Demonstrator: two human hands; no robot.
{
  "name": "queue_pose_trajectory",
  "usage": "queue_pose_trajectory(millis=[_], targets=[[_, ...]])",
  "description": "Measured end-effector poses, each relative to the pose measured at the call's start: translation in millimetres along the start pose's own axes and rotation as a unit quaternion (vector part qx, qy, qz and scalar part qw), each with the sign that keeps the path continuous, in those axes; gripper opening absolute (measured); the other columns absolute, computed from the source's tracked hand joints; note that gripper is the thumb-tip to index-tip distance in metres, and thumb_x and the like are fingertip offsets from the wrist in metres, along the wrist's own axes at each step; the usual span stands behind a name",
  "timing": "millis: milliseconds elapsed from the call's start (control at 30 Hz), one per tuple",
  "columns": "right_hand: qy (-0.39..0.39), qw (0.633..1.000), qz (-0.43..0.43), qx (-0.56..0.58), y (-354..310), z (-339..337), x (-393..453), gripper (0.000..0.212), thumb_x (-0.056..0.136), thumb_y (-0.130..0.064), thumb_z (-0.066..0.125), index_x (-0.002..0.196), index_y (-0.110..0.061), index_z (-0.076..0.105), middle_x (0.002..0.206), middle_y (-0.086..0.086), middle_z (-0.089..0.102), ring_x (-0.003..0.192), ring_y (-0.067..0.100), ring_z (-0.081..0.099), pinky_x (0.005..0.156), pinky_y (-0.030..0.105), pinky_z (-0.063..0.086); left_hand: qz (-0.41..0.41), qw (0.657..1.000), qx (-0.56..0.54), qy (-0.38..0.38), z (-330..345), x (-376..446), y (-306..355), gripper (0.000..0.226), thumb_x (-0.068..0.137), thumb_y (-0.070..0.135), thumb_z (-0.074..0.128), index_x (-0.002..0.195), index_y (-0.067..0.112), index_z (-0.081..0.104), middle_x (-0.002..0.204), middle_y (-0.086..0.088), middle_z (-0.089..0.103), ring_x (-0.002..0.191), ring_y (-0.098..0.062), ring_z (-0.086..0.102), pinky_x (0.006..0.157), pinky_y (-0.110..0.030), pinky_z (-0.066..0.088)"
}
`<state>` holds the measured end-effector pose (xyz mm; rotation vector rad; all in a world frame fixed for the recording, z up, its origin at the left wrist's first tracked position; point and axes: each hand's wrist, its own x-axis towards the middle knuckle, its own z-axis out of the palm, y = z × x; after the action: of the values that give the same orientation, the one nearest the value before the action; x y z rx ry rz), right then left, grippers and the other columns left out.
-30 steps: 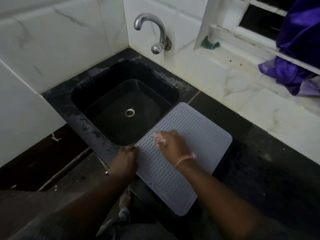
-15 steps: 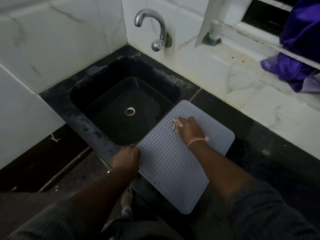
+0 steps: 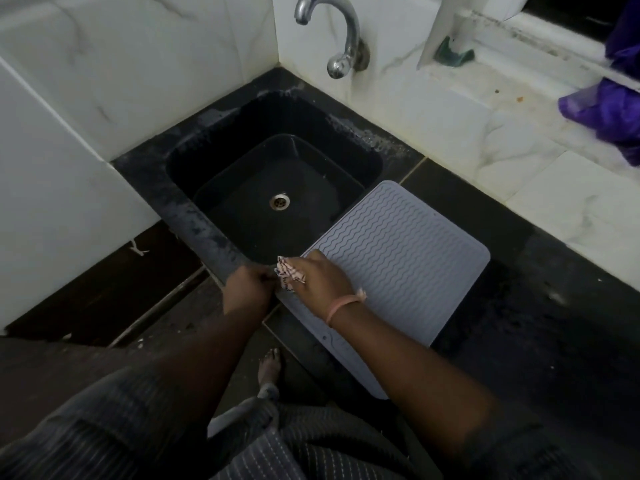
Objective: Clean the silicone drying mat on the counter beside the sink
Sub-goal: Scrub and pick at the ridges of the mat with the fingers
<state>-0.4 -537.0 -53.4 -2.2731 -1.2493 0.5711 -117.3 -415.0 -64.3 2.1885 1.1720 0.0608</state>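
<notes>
A grey silicone drying mat (image 3: 398,258) with wavy ridges lies on the black counter (image 3: 540,306), its left corner overhanging the sink edge. My right hand (image 3: 322,275) presses a small crumpled patterned cloth (image 3: 289,273) onto the mat's near-left corner, fingers curled over it. My left hand (image 3: 247,289) grips the mat's left edge at the sink's front rim, right beside the cloth. A pink band sits on my right wrist.
The black sink (image 3: 277,188) with a metal drain (image 3: 280,201) lies left of the mat. A chrome tap (image 3: 343,39) juts from the white tiled wall. Purple cloth (image 3: 609,102) hangs on the sill at the right. A green scrubber (image 3: 453,53) lies by the window frame.
My right hand with the cloth has slid from the mat's upper middle down to its near-left corner, next to my left hand. The left hand stays on the mat's edge.
</notes>
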Motion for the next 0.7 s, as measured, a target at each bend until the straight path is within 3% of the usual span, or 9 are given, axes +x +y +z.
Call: queue_pose_trajectory(millis=[133,300,533,633,700], targets=[[-0.030,0.998,-0.003,-0.062,-12,9,4,0.039,0.094,-0.033,0.065,0.133,-0.027,0.062,0.117,0.012,0.052,0.098,0.033,0.063,0.079,0.039,0.054,-0.041,0.999,-0.016,0.000,0,6,5,0.016,0.090,0.017,0.066,0.087,0.023,0.080,0.092,0.001,0.077,0.081,-0.017,0.068,0.071,-0.029,0.052],[-0.084,0.990,-0.024,-0.111,-14,11,-21,0.024,0.100,-0.030,0.056,0.121,-0.030,0.066,0.110,0.010,0.048,0.082,0.033,0.064,0.070,0.037,0.054,-0.079,0.996,-0.030,0.009,3,11,3,0.020,0.089,0.013,0.068,0.073,0.022,0.076,0.080,0.003,0.074,0.078,-0.016,0.069,0.076,-0.035,0.061],[-0.236,0.955,0.019,-0.180,-1,-16,-63,0.034,0.091,-0.015,0.065,0.125,-0.017,0.068,0.119,0.013,0.054,0.104,0.036,0.062,0.091,0.042,0.054,-0.117,0.991,-0.066,-0.002,5,9,1,0.014,0.088,0.019,0.076,0.075,0.024,0.074,0.082,0.008,0.072,0.084,-0.011,0.068,0.080,-0.035,0.060],[-0.294,0.936,0.038,-0.188,6,-33,-76,0.009,0.088,-0.016,0.066,0.095,-0.012,0.070,0.098,0.009,0.063,0.089,0.027,0.064,0.079,0.035,0.056,-0.122,0.989,-0.085,-0.002,6,7,3,0.015,0.088,0.018,0.076,0.075,0.025,0.073,0.082,0.009,0.070,0.083,-0.008,0.065,0.076,-0.030,0.056],[-0.316,0.927,0.052,-0.193,3,-46,-71,0.009,0.089,-0.017,0.065,0.081,-0.012,0.065,0.083,0.006,0.064,0.080,0.023,0.064,0.072,0.033,0.055,-0.116,0.988,-0.098,-0.002,6,3,4,0.016,0.089,0.018,0.076,0.077,0.026,0.073,0.082,0.012,0.068,0.083,-0.005,0.064,0.070,-0.025,0.049]])
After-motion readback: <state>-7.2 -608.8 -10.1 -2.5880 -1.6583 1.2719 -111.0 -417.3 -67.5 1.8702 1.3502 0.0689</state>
